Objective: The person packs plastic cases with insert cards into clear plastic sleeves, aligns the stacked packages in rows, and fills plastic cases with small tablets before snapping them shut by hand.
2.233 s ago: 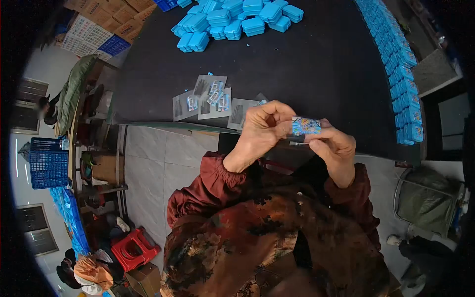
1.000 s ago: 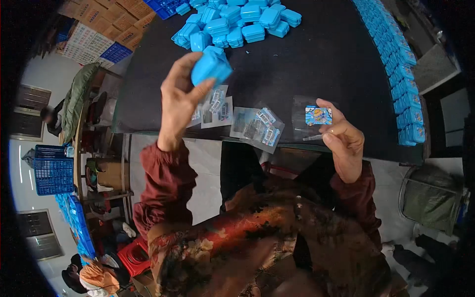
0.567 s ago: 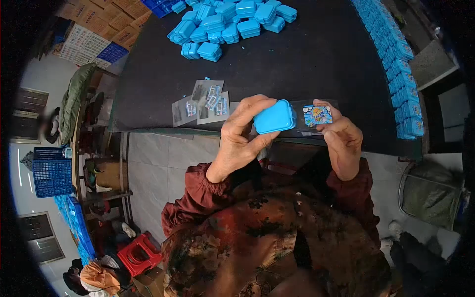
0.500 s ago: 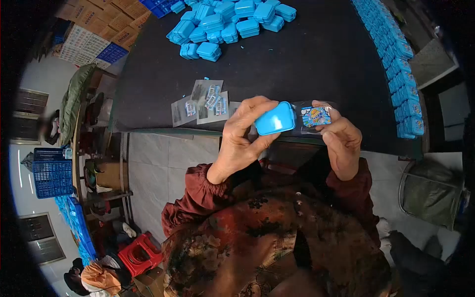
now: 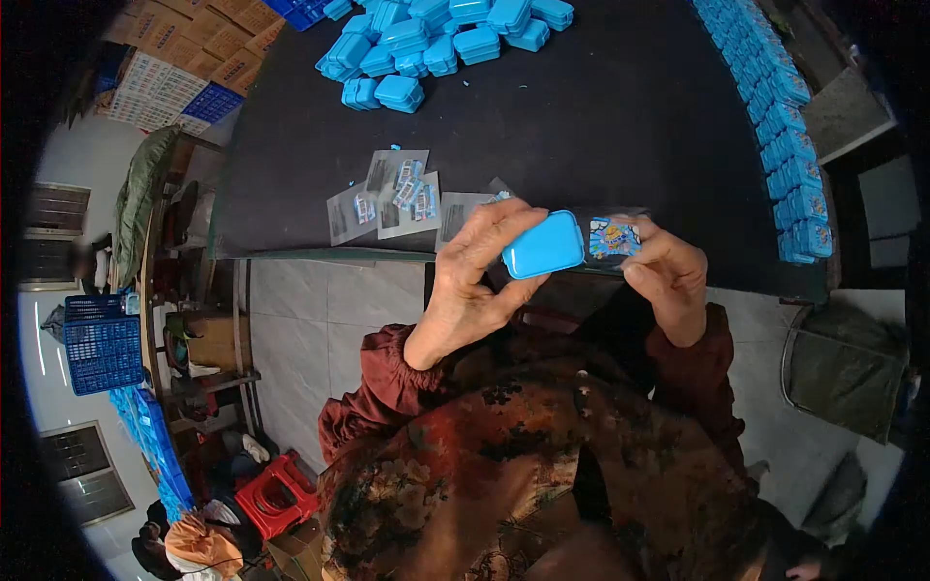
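My left hand (image 5: pixel 475 276) is closed around a small blue plastic box (image 5: pixel 544 245), its plain glossy lid turned up toward me. To the right of the box, my right hand (image 5: pixel 670 279) pinches a clear film with a colourful cartoon sticker (image 5: pixel 614 238) on it. Box and sticker are close side by side, just above the table's near edge. Left of my left hand, several clear sheets with small printed stickers (image 5: pixel 408 194) lie overlapping on the dark table; one is partly hidden behind that hand.
Plain blue boxes (image 5: pixel 402 39) are heaped at the far side of the black table (image 5: pixel 581 126). Stacked rows of blue boxes with stickers (image 5: pixel 794 174) line its right edge. A red stool (image 5: pixel 278 494), a blue crate (image 5: pixel 102 344) and a person (image 5: pixel 199 547) are at the left.
My left hand has tilted the blue box slightly and lowered it a little. The sticker in my right hand has shifted slightly left, and the view has moved a bit.
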Motion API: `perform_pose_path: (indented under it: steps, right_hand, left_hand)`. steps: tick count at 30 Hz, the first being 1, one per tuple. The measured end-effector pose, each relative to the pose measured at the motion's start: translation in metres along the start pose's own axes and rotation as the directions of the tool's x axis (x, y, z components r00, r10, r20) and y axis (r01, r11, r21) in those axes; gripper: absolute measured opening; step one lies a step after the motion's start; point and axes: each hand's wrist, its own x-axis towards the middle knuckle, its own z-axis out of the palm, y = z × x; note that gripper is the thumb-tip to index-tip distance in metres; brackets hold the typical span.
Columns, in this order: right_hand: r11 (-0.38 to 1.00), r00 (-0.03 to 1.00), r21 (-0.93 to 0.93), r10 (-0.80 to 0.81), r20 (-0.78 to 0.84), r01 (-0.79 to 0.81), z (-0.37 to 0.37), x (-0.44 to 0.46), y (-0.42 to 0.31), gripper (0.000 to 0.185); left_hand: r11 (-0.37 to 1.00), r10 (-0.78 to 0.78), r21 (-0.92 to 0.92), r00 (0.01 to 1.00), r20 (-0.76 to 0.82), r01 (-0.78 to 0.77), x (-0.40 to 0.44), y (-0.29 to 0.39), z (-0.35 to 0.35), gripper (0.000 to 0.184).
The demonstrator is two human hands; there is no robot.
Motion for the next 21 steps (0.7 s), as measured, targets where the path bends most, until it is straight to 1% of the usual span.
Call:
perform_pose_path:
  steps: [1, 2, 4, 5, 7, 9, 11, 12, 13, 14, 15, 16, 17, 18, 19, 20, 21]
  right_hand:
    - [0.997, 0.997, -0.072, 0.027, 0.067, -0.022, -0.004, -0.001, 0.001, 0.007]
    - [0.997, 0.997, -0.071, 0.03, 0.066, -0.026, -0.008, -0.003, 0.001, 0.007]
    - [0.988, 0.994, -0.135, 0.088, 0.064, -0.079, -0.012, -0.005, 0.001, 0.006]
    - [0.987, 0.994, -0.136, 0.091, 0.062, -0.082, -0.009, -0.005, 0.0, 0.006]
    - [0.993, 1.0, -0.114, 0.011, -0.016, -0.013, 0.004, -0.002, -0.005, 0.008]
    - [0.994, 1.0, -0.104, 0.02, -0.019, -0.022, 0.006, -0.001, -0.006, 0.008]
    - [0.995, 0.999, -0.093, 0.029, -0.021, -0.031, 0.004, -0.001, -0.006, 0.008]
    - [0.992, 0.997, -0.1, 0.082, 0.001, -0.082, 0.0, -0.002, -0.007, 0.007]
    - [0.985, 0.991, -0.109, 0.134, 0.023, -0.131, -0.002, -0.002, -0.007, 0.007]
    - [0.985, 0.99, -0.107, 0.137, 0.022, -0.134, -0.001, -0.002, -0.009, 0.007]
    - [0.99, 0.991, -0.065, 0.126, 0.036, -0.123, 0.002, -0.001, -0.012, 0.007]
    - [0.993, 0.992, -0.023, 0.114, 0.049, -0.113, 0.002, 0.0, -0.013, 0.008]
    - [0.993, 0.992, -0.023, 0.117, 0.048, -0.116, -0.001, 0.0, -0.014, 0.008]
    - [0.981, 0.994, -0.182, 0.087, 0.066, -0.074, -0.006, 0.0, -0.013, 0.008]
    - [0.942, 0.994, -0.335, 0.06, 0.089, -0.027, -0.009, 0.0, -0.013, 0.009]
    - [0.942, 0.994, -0.335, 0.061, 0.089, -0.028, -0.01, 0.0, -0.013, 0.009]
    - [0.946, 0.994, -0.322, 0.064, 0.087, -0.033, -0.01, 0.0, -0.012, 0.009]
  left_hand:
    - [1.0, 0.021, 0.008, 1.0, 0.005, -0.021, 0.0, 0.001, 0.0, 0.048]
    - [0.999, 0.043, 0.016, 0.999, 0.011, -0.043, 0.0, 0.001, 0.001, 0.048]
    - [1.0, 0.027, 0.005, 1.0, 0.015, -0.027, 0.001, 0.002, 0.002, 0.048]
    - [1.0, 0.013, -0.004, 1.0, 0.019, -0.013, 0.001, 0.003, 0.003, 0.048]
    - [1.0, 0.005, -0.02, 0.999, 0.049, -0.004, 0.003, 0.004, 0.003, 0.049]
    - [0.999, -0.005, -0.033, 0.997, 0.077, 0.008, 0.003, 0.007, 0.005, 0.05]
    - [0.992, -0.066, -0.093, 0.984, 0.165, 0.082, 0.002, 0.009, 0.006, 0.051]
    - [0.992, -0.069, -0.094, 0.984, 0.165, 0.085, 0.002, 0.006, 0.006, 0.051]
    - [0.991, -0.01, -0.126, 0.981, 0.193, 0.035, 0.002, 0.001, 0.006, 0.049]
    - [0.987, 0.048, -0.159, 0.974, 0.219, -0.013, 0.002, -0.003, 0.005, 0.047]
    - [0.987, 0.045, -0.161, 0.974, 0.221, -0.009, 0.001, -0.005, 0.003, 0.047]
    - [0.966, -0.028, -0.242, 0.964, 0.263, 0.094, 0.002, -0.006, 0.0, 0.045]
    - [0.929, -0.095, -0.315, 0.946, 0.309, 0.196, 0.002, -0.007, -0.001, 0.043]
    - [0.928, -0.096, -0.317, 0.946, 0.311, 0.198, 0.001, -0.004, -0.001, 0.043]
    - [0.798, -0.247, -0.457, 0.904, 0.348, 0.394, 0.001, 0.0, -0.001, 0.043]
    - [0.608, -0.377, -0.569, 0.832, 0.406, 0.554, 0.001, 0.003, -0.001, 0.043]
    - [0.607, -0.378, -0.569, 0.832, 0.407, 0.554, 0.001, 0.002, 0.001, 0.043]
